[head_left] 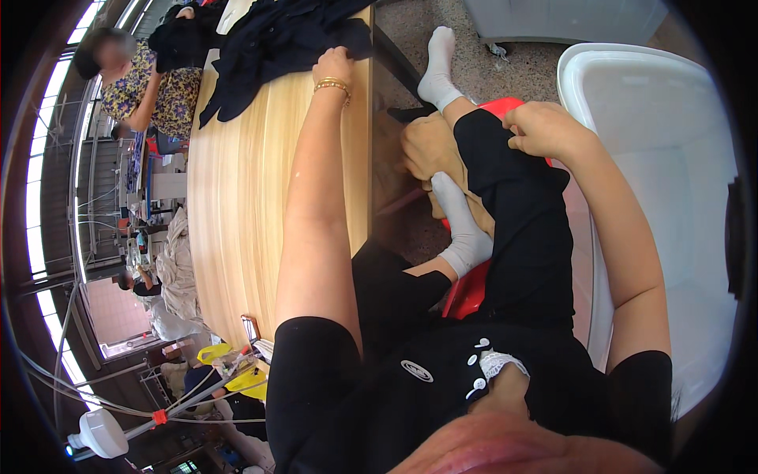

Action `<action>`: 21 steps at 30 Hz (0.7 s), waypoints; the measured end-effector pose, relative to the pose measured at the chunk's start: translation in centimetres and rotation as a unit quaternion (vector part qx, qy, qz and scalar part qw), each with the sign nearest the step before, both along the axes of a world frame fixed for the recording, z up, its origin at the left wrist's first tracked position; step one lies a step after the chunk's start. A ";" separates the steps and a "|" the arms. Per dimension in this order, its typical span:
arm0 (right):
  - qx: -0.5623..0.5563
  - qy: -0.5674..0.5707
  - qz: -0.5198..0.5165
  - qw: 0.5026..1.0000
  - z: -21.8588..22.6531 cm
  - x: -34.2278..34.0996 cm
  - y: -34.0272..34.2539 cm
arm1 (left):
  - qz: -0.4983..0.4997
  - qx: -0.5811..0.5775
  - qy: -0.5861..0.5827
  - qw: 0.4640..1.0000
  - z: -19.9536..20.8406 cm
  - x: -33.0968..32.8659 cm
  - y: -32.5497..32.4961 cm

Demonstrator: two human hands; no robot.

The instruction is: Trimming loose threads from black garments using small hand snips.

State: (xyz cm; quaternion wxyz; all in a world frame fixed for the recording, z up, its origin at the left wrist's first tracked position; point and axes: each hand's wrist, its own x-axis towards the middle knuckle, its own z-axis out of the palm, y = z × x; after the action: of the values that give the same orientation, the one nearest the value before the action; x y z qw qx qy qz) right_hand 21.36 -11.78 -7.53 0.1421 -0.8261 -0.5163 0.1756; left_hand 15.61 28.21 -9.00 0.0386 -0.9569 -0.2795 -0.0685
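1. The black garment (272, 43) is judged to be light, soft and limp, likely to fold and drag rather than hold a shape; no slipperiness or fragility is suggested by its matt cloth.
2. A hold is best taken at a free edge, such as the one under the left hand (335, 66), with the cloth pinched between thumb and fingers; if it were lifted from one point only, sagging and bunching would be expected.
3. The garment is spread loosely in front of the left hand and off to its left, its near edge touched by the fingers. It is well apart from the right hand (545, 130).
4. The left hand is bent at the fingers; whether cloth is gripped cannot be told. The right hand is loosely curled against the black trouser leg (521, 205), with no separate object seen in it.
5. The garment is carried by the wooden counter (253, 182), which stretches back below the left forearm. To the right of the right hand, a white tub (663, 110) is seen.
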 end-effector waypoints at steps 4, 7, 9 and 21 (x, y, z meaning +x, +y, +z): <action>-0.054 0.038 -0.007 0.998 1.9 0.0 0.1 | 0.018 -0.016 -0.014 1.000 0.0 -3.5 0.5; -0.066 0.035 -0.006 0.997 2.0 -0.3 0.4 | -0.012 -0.058 -0.010 0.998 0.4 -8.2 1.2; -0.064 0.028 -0.003 0.998 1.8 -0.3 0.3 | -0.040 -0.095 0.013 0.995 0.6 -11.8 0.6; -0.060 0.017 0.013 0.998 0.3 0.0 -0.3 | 0.022 -0.246 0.191 0.950 5.9 -32.1 -5.9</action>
State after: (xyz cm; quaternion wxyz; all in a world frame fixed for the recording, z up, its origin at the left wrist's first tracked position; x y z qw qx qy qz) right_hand 21.32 -12.03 -7.18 0.0989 -0.8230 -0.5135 0.2218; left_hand -16.47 22.28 -3.05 -0.1439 -0.9257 -0.2957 0.1871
